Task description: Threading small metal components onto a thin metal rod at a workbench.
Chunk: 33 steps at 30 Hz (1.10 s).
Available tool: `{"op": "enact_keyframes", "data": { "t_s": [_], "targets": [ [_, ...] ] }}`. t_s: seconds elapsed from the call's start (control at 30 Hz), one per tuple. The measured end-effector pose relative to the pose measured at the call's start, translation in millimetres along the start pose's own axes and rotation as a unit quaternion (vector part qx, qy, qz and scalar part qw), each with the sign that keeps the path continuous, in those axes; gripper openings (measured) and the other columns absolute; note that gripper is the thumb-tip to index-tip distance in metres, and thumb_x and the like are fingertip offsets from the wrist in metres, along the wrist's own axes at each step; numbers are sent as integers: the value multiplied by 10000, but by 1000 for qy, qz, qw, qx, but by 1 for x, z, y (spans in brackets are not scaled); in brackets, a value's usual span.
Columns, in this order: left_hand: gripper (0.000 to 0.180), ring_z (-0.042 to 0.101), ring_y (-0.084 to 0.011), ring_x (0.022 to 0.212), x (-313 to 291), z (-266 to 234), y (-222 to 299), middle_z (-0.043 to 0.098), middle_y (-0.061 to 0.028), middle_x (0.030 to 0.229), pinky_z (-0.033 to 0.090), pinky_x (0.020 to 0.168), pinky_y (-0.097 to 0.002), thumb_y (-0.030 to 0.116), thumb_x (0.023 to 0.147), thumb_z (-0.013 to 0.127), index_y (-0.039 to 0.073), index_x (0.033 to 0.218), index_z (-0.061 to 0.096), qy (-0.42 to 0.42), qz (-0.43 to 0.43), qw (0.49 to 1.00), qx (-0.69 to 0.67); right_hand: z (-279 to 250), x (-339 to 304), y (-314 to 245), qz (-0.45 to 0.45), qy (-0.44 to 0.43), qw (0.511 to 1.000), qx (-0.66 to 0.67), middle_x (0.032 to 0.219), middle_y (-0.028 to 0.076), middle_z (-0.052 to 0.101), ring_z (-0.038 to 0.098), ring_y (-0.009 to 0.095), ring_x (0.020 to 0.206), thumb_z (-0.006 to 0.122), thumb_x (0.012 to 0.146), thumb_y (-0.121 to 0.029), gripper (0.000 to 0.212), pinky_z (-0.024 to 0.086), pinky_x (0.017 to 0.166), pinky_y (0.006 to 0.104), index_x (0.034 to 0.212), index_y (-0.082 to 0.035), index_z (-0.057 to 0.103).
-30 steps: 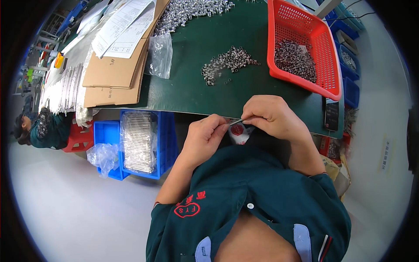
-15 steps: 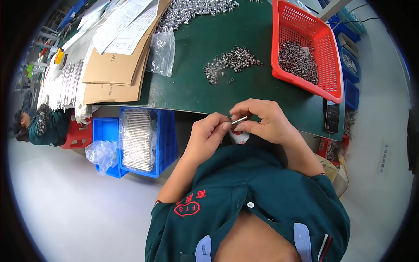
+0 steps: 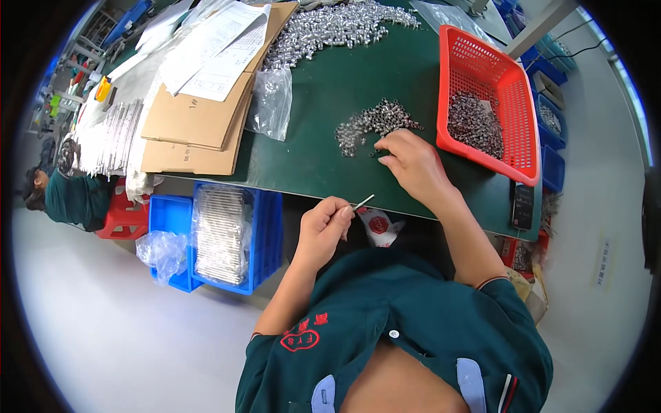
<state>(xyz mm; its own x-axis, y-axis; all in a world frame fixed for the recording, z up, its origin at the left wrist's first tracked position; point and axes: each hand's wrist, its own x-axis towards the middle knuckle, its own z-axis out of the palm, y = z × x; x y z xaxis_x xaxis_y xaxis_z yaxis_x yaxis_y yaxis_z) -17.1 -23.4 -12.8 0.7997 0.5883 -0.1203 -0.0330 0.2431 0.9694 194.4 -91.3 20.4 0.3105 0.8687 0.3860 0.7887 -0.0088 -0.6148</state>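
My left hand is closed around a thin silver metal rod, whose free end sticks out past the thumb toward the right. It is held in front of the table's near edge. Over the green tabletop, my right hand reaches to the near side of a small pile of short metal rings. Its thumb and forefinger are apart, close to a few loose rings, and nothing shows between them. The other fingers of that hand are curled and partly hidden.
A red plastic basket with many small rings stands at the right. Shiny metal pieces are heaped at the back. Cardboard with papers and a clear bag lie left. Blue crates stand below; another person sits far left.
My right hand has left the rod and moved forward to the ring pile, its fingers parting. My left hand keeps the rod. The whole view has shifted slightly.
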Motion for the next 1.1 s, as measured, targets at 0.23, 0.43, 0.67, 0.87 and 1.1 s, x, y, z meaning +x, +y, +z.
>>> {"op": "enact_keyframes", "data": {
  "t_s": [0.23, 0.43, 0.67, 0.87, 1.1],
  "targets": [
    [148, 454, -46, 547, -4, -4, -1, 505, 3, 644, 385, 500, -192, 100, 932, 529, -13, 841, 557, 16, 4, 1000, -11, 11, 6, 4, -1, -16, 998, -57, 863, 104, 588, 591, 299, 827, 658, 729, -13, 149, 482, 688, 387, 873, -20, 621],
    [154, 447, -43, 548, -5, -4, -2, 499, 8, 642, 378, 500, -189, 110, 934, 531, -9, 840, 558, 14, 5, 1000, -9, 11, 1, 3, 16, -24, 998, -63, 831, 103, 586, 592, 299, 802, 645, 756, -43, 101, 482, 669, 379, 854, -31, 619],
    [162, 459, -56, 542, -4, -5, -3, 493, -4, 651, 403, 506, -197, 124, 940, 520, -11, 852, 536, 8, 2, 1000, -2, 17, 6, 4, -9, -14, 1000, -27, 801, 113, 590, 592, 295, 742, 651, 751, -28, 103, 471, 637, 363, 839, -9, 602],
    [164, 460, -55, 537, -3, -8, -1, 498, -5, 652, 398, 504, -192, 124, 940, 517, -11, 849, 539, 11, 7, 1000, 9, 19, 13, 3, -6, -27, 999, -38, 806, 105, 578, 587, 296, 761, 655, 745, -58, 111, 469, 647, 372, 836, -25, 601],
    [129, 433, -36, 547, -6, 1, 0, 476, 29, 639, 366, 499, -183, 112, 940, 511, 17, 863, 551, 30, -21, 999, -19, 14, 5, -4, -33, -25, 996, -82, 801, 111, 537, 566, 316, 780, 618, 773, -64, 83, 456, 650, 409, 820, -50, 552]
  ]
}}
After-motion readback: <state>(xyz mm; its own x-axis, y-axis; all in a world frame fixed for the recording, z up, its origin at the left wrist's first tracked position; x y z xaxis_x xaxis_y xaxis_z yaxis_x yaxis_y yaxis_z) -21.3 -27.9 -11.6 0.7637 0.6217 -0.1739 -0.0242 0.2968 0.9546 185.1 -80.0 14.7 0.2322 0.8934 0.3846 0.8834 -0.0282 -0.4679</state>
